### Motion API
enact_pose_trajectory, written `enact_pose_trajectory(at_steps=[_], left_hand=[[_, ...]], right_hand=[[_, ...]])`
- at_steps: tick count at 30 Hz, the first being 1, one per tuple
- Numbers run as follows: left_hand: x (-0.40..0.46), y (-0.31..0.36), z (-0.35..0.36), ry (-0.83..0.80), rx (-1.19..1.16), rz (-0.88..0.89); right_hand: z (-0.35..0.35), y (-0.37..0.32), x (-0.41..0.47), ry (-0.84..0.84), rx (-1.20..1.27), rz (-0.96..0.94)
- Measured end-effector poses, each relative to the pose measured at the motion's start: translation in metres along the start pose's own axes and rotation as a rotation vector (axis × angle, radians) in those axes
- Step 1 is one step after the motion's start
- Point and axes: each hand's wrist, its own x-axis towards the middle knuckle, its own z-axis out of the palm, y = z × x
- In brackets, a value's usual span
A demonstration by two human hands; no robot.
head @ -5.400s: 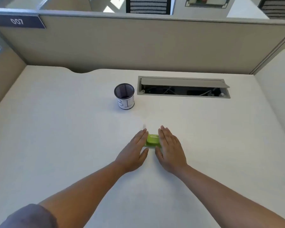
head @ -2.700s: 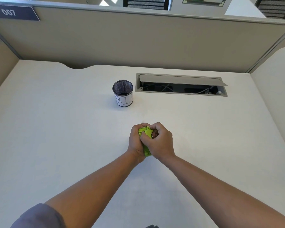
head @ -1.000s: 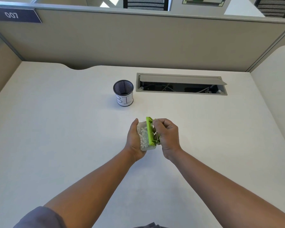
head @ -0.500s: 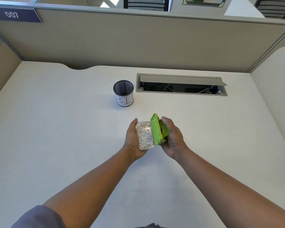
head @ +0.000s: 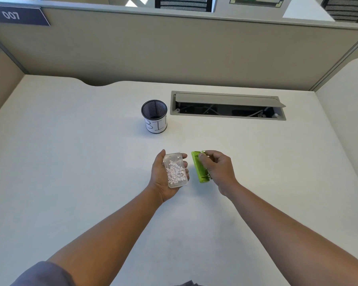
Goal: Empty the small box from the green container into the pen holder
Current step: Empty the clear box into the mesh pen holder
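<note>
My left hand (head: 160,178) holds a small clear box (head: 175,169) flat in its palm, open side up, with several small white paper dots inside. My right hand (head: 218,169) grips the green container (head: 199,169) just to the right, held on edge and apart from the box. Both are held low over the desk. The pen holder (head: 154,116), a black mesh cup with a white label, stands upright farther back, above my left hand.
A grey cable tray (head: 227,105) with its flap raised is set into the desk right of the pen holder. Beige partition walls (head: 174,52) close off the back and both sides of the white desk (head: 70,162).
The clear box has come fully away from the green container: my right hand moved the green part to the right, and my left hand now holds the box alone.
</note>
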Motion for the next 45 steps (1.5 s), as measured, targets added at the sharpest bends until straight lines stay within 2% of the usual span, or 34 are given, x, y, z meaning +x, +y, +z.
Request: enact_pose_trajectory(at_steps=[6, 10, 16, 30, 33, 36, 39, 42, 45], left_hand=[[0.001, 0.001, -0.005, 0.002, -0.014, -0.004], [0.002, 0.001, -0.007, 0.003, -0.023, -0.003], [0.001, 0.001, -0.007, 0.019, -0.028, -0.002], [0.002, 0.003, -0.007, 0.012, -0.045, 0.001], [0.003, 0.004, -0.006, 0.012, -0.05, 0.006], [0.003, 0.007, -0.005, 0.008, -0.061, 0.02], [0.005, 0.016, 0.0, 0.012, -0.074, 0.059], [0.008, 0.027, 0.009, 0.021, -0.107, 0.129], [0.011, 0.038, 0.017, 0.024, -0.129, 0.194]], right_hand=[[0.0, 0.017, 0.009, 0.04, -0.472, -0.211], [0.003, 0.023, 0.011, 0.058, -0.644, -0.273], [0.004, 0.028, 0.02, 0.014, -0.776, -0.259], [0.004, 0.034, 0.023, 0.014, -0.909, -0.252], [0.002, 0.035, 0.019, 0.064, -0.952, -0.29], [0.005, 0.029, 0.008, 0.114, -0.826, -0.447], [0.016, 0.012, -0.005, 0.0, -0.521, -0.536], [0.03, -0.009, -0.015, -0.158, -0.148, -0.294], [0.038, -0.021, -0.019, -0.258, 0.086, -0.098]])
